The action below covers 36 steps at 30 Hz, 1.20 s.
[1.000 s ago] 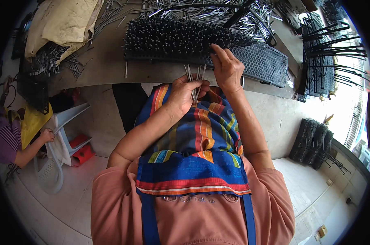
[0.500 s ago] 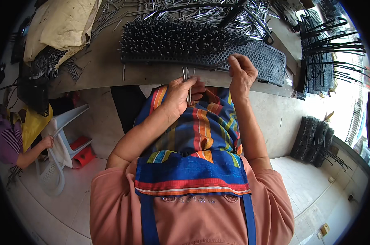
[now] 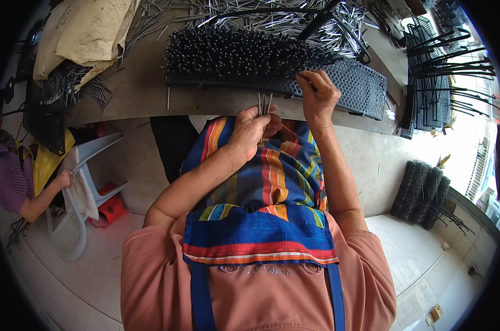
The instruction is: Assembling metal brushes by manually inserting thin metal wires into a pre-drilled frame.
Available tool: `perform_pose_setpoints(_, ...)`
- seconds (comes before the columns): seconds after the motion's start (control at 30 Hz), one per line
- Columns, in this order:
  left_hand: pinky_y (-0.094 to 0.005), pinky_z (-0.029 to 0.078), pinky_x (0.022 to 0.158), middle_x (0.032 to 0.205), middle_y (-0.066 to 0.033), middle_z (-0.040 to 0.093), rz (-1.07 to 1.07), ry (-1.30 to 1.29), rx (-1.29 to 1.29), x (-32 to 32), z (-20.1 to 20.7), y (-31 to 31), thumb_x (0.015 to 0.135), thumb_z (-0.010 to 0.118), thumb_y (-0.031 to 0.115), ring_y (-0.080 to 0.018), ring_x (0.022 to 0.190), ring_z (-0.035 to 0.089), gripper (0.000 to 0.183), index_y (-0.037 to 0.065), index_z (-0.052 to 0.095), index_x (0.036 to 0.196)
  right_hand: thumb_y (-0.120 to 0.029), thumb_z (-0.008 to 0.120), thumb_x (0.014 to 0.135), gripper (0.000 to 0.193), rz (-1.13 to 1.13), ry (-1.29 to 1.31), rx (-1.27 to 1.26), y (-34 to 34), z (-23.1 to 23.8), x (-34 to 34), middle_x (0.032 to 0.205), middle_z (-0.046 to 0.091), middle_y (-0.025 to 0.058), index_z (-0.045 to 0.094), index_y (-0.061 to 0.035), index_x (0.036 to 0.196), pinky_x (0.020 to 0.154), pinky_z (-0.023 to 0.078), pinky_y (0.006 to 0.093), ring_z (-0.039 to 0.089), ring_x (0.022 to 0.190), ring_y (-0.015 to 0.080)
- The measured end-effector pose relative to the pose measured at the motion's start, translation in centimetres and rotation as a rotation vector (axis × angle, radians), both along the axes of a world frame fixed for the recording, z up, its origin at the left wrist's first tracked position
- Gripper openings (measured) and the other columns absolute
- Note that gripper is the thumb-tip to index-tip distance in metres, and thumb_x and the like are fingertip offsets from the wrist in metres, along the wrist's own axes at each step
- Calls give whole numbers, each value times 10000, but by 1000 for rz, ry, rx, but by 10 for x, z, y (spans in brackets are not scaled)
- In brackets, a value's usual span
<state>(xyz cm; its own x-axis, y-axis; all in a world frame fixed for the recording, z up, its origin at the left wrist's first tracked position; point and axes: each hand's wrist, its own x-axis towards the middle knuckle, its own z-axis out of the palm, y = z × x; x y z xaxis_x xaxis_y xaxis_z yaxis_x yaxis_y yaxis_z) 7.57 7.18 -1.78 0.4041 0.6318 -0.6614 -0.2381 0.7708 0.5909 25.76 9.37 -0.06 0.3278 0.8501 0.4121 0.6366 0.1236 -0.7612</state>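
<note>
Several thin metal rods (image 3: 264, 102) stick up from my left hand (image 3: 251, 130), which is closed around them just off the table's front edge. My right hand (image 3: 320, 99) is pinched at the front of a black perforated tray (image 3: 363, 85), close to the last filled holes. Whatever its fingertips hold is too small to make out. Upright rods with shiny tips (image 3: 239, 58) fill the left and middle of the tray densely; its right part shows bare holes.
Loose metal rods (image 3: 250, 19) lie heaped behind the tray. Brown paper (image 3: 90, 36) covers more rods at the left. Black racks with long handles (image 3: 443, 66) stand at the right. Another person's hand (image 3: 64, 178) touches a pale plastic chair (image 3: 76, 231). Dark bundles (image 3: 421, 193) sit on the floor.
My right hand has moved left and slightly down along the tray, closer to the filled holes. My left hand, still gripping the rods, has shifted slightly right.
</note>
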Motion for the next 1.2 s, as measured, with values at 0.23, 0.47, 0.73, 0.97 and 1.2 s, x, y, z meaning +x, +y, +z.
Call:
perform_pose_setpoints(0.23, -320, 578, 698, 938, -110, 710, -18, -16, -11, -6, 0, 0, 919, 512, 16, -184, 784, 695, 168, 24, 632, 1037, 11, 755, 757, 148, -72, -47, -13, 4, -1, -7, 747, 647, 60, 730, -23, 899, 563, 446, 242, 591, 620, 101)
perform_pose_setpoints(0.47, -309, 571, 707, 945, -107, 707, 5, -32, -52, -8, 0, 3, 924, 540, 27, -180, 796, 690, 170, 21, 648, 1054, -7, 734, 792, 197, -70, -172, -18, 4, -10, 1, 749, 637, 69, 726, -48, 984, 564, 457, 257, 592, 607, 118)
perform_pose_setpoints(0.73, -299, 577, 728, 959, -130, 710, -75, -205, 1, -13, 7, 9, 942, 534, 29, -197, 805, 700, 207, -22, 649, 1106, -45, 717, 815, 169, 100, 140, -304, -22, 1, -4, 755, 659, 35, 713, -18, 982, 582, 456, 253, 592, 642, 89)
perform_pose_setpoints(0.97, -330, 604, 734, 976, -181, 714, -217, -322, 14, -12, 23, 12, 966, 523, 61, -243, 840, 724, 204, -53, 637, 1091, -63, 720, 840, 55, 233, 916, -706, -29, 1, -12, 664, 605, -11, 685, -21, 839, 500, 373, 197, 506, 552, 44)
perform_pose_setpoints(1.2, -325, 595, 678, 958, -163, 708, -85, -3, -28, -19, 10, 13, 984, 510, 107, -238, 782, 718, 203, 0, 619, 1119, -12, 692, 868, 11, -96, 777, -42, -13, 13, -24, 668, 591, -17, 690, -5, 861, 482, 351, 188, 470, 532, 31)
